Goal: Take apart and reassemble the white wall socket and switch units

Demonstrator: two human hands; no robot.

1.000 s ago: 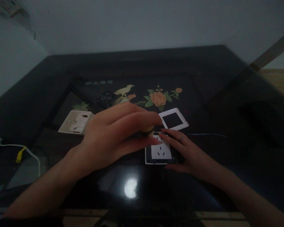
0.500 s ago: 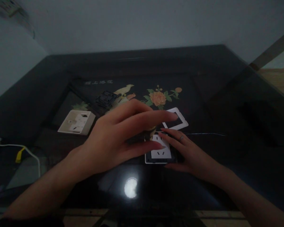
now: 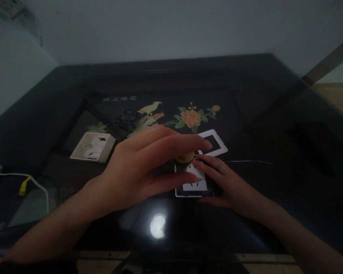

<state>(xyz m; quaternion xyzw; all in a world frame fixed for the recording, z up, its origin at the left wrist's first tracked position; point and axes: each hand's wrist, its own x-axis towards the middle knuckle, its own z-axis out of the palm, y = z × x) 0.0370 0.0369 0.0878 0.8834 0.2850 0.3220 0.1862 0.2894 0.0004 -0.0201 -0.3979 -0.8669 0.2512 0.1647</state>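
My left hand (image 3: 143,163) is curled over the yellow-and-black handle of a screwdriver (image 3: 185,159), which stands roughly upright above a white wall socket (image 3: 193,187). The screwdriver's tip is hidden. My right hand (image 3: 224,182) grips the socket from the right, its fingers along the far edge and its thumb at the near edge. The socket lies face up on the dark glass table, its black frame exposed around the slotted face. Just beyond it rests a white rectangular cover frame (image 3: 221,150).
An open white socket back box (image 3: 88,146) sits at the left. Behind it lies a black slotted part (image 3: 128,118). A white cable (image 3: 41,186) with a yellow tag (image 3: 24,186) runs along the left edge of the dark table (image 3: 254,220). A wall rises behind.
The fingers of my left hand have shifted around the screwdriver, and more of its yellow handle shows. My right hand and the socket have stayed in place.
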